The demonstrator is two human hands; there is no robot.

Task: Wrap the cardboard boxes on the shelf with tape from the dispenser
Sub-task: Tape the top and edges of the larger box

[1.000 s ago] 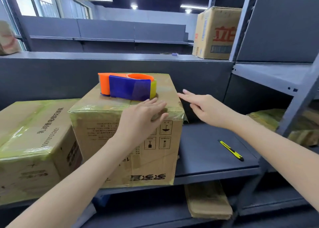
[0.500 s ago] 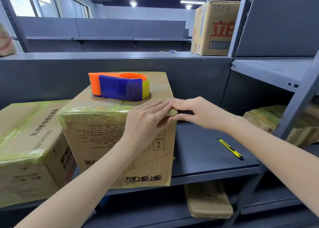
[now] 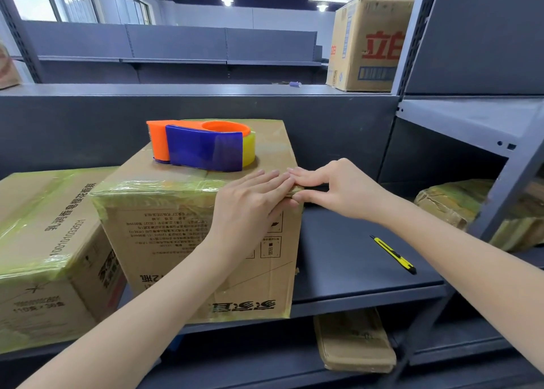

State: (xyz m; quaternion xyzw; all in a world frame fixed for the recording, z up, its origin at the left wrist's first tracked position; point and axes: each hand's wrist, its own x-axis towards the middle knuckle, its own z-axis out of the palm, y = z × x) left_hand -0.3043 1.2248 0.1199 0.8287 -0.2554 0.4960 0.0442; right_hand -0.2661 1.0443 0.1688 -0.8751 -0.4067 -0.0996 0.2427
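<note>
the box [image 3: 182, 241] sits on the shelf [image 3: 353, 256], dispenser [image 3: 203, 147] parked on top to free both hands. left hand [image 3: 250, 206] lies flat, pressing tape [image 3: 153, 187] onto the corner; right hand [image 3: 338, 191] seems to pinch that corner, sealing the end.

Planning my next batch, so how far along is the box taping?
Done: the left box looks wrapped. In hand: the left hand presses tape onto the middle box, the right hand pinches its taped top corner; the tape dispenser rests on top. Left: its front face looks mostly bare.
</note>
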